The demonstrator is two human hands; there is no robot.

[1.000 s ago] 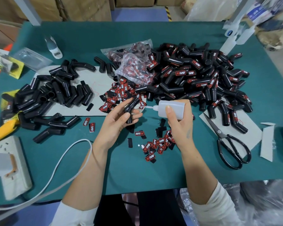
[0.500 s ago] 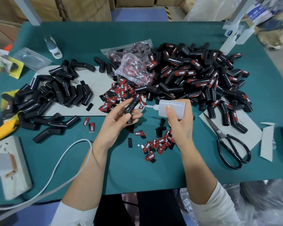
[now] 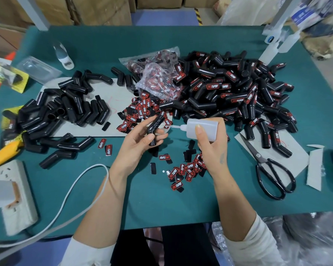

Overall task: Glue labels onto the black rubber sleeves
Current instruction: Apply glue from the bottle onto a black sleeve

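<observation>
Black rubber bent like an elbow is what the left hand holds: one sleeve, with the thumb pressed on its lower end and the fingers curled behind it. It is up off the green worktop, near the middle. The right hand is wrapped round a small white glue bottle lying on its side, thumb on the front. The thin tip of the bottle points left at the sleeve and looks very close to it; I cannot tell if it touches.

Too hard a squeeze could send out a big blob of glue. It might run down the rubber onto the left fingers, which sit right under the tip, and they could get stuck. A drip could also fall on the loose red and black labels lying just below the hands and glue them to the worktop or to each other.

If the sleeve turns in the hand, the glue may land in the wrong spot, and the label would then sit crooked.

Far to the right is a big heap of sleeves with labels on. To the left is a heap of plain sleeves, so lots are still waiting. Open scissors lie at the right, close enough for a sleeve cuff or arm to bump them
</observation>
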